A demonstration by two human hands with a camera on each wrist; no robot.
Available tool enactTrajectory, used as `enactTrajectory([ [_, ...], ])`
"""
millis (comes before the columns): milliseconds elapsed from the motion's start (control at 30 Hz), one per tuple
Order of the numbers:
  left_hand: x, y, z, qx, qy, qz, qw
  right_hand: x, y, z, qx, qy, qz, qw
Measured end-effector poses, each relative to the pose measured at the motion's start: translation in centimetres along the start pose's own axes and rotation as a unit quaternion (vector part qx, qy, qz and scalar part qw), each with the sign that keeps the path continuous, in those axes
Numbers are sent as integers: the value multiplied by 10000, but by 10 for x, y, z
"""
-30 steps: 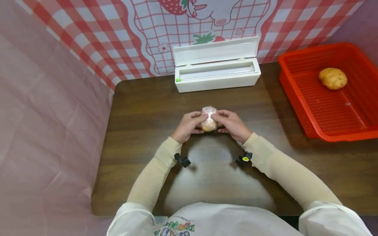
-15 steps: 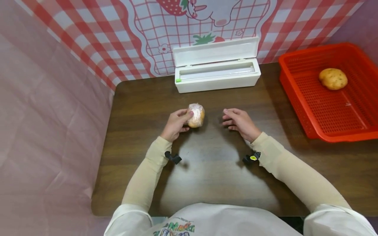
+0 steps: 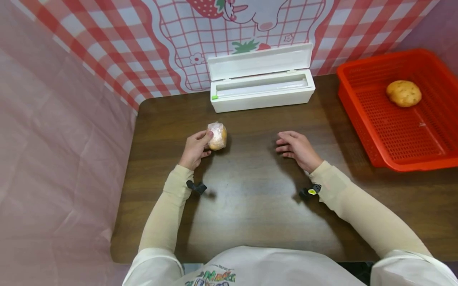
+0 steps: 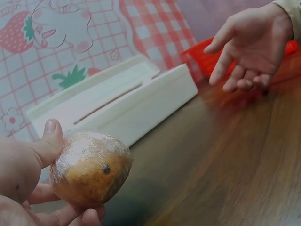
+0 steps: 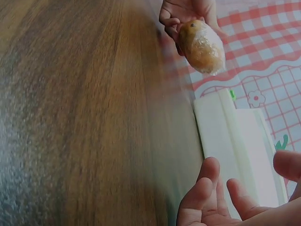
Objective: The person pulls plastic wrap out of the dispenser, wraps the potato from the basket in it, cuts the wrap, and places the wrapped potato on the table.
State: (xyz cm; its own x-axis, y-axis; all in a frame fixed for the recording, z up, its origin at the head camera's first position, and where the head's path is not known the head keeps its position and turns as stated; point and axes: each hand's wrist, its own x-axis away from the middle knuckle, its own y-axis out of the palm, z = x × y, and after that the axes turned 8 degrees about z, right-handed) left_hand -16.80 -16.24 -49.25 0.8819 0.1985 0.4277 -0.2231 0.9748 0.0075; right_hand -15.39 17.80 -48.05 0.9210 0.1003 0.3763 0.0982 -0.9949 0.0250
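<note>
A potato wrapped in cling film (image 3: 217, 136) is in my left hand (image 3: 196, 149), thumb on the near side and fingers beneath. In the left wrist view the wrapped potato (image 4: 91, 169) shows a dark spot on its skin, with crinkled film bunched over the top. My right hand (image 3: 297, 149) hovers over the table to the right, fingers loosely bent and holding nothing. The right wrist view shows that hand (image 5: 235, 202) with fingers apart, and the wrapped potato (image 5: 202, 47) in the other hand beyond.
A white cling film box (image 3: 264, 101) with its lid raised stands at the back of the brown table (image 3: 243, 206). At the right, a red plastic basket (image 3: 375, 153) holds one bare potato (image 3: 404, 94). A checked cloth (image 3: 118, 47) hangs behind.
At first both hands held the wrapped potato at the middle. The right hand has let go and moved slightly right, while the left hand has carried the potato left.
</note>
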Motion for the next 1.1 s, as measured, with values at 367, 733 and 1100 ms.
enactTrajectory([
  [367,-16,-21,0,-205,519,567,9968,0,-7,-3,-72,85,42,9999],
  [733,-34,-37,10,-579,854,886,9907,2,-17,-2,-34,-6,155,9999],
  [1100,-54,-40,26,-898,1332,1110,9808,0,-20,-1,-18,42,161,9999],
])
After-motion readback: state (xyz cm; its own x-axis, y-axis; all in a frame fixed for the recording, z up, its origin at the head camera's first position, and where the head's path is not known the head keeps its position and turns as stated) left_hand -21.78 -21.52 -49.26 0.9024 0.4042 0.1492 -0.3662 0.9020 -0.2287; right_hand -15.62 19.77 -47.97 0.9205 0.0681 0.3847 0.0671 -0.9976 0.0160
